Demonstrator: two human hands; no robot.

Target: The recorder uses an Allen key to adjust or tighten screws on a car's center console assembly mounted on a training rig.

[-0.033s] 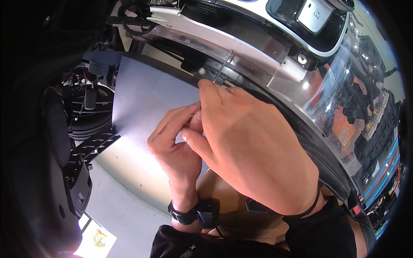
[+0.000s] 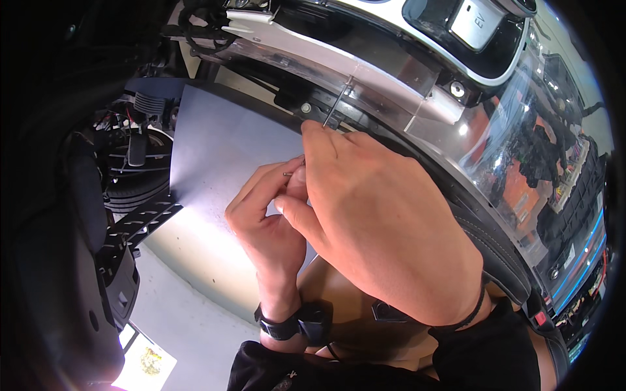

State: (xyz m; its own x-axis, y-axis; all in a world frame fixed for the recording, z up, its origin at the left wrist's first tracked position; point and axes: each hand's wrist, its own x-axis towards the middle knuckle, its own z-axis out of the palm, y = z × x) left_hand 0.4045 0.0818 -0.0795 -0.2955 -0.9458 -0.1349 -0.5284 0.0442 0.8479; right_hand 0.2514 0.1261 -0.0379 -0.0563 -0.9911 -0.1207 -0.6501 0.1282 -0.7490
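Note:
My right hand is closed, its back towards me, around a thin metal rod, which has the look of a hex key. The rod runs up and away from its fingers to the clear plastic panel. My left hand pinches just beneath the right one, thumb and fingers together. Between its fingertips a short metal end sticks out to the left. Whether this end and the rod are one piece is hidden by my right hand.
A white and black console stands at the far side. To the left are a grey panel, a pedal and a black perforated bracket. Wiring and an orange part show behind clear plastic at right. A tan seat lies below my hands.
The short metal end at my left fingertips now shows more plainly, and the left fingers have shifted very slightly. My right hand and the rod stay in place.

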